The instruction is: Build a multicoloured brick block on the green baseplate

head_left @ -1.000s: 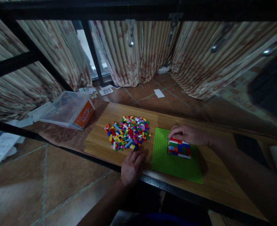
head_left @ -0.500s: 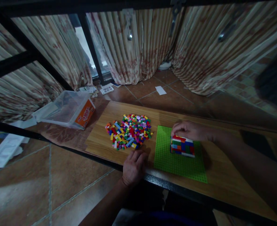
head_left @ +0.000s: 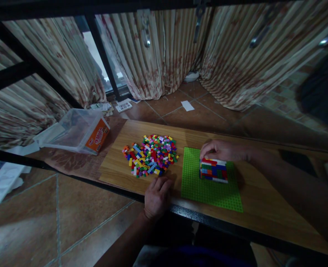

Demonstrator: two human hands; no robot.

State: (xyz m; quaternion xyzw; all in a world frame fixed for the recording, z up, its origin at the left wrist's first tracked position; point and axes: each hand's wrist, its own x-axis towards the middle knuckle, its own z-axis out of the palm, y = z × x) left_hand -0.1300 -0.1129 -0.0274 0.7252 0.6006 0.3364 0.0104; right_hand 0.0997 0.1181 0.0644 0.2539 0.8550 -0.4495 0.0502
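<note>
A green studded baseplate (head_left: pixel 193 189) lies on the wooden board, and a low block of joined toy bricks (head_left: pixel 214 171) in red, blue, white and other colours stands on it. My right hand (head_left: pixel 218 150) reaches over the block's far side. Its fingers are pinched together at the far left corner, on a toy brick that they mostly cover. My left hand (head_left: pixel 157 196) rests by the board's near edge with its fingers curled in, and nothing shows in it. Just beyond the left hand spreads a pile of loose toy bricks (head_left: pixel 153 155) in many colours.
A clear plastic tub (head_left: pixel 72 129) with an orange label lies left of the wooden board (head_left: pixel 116 159). The table's dark edge (head_left: pixel 208 218) runs along the near side. Curtains (head_left: pixel 166 55) hang behind, and a white paper (head_left: pixel 187 105) lies on the tiled floor.
The whole view has shifted slightly. My right hand stays at the far left corner of the brick block, fingers still pinched. My left hand has hardly moved.
</note>
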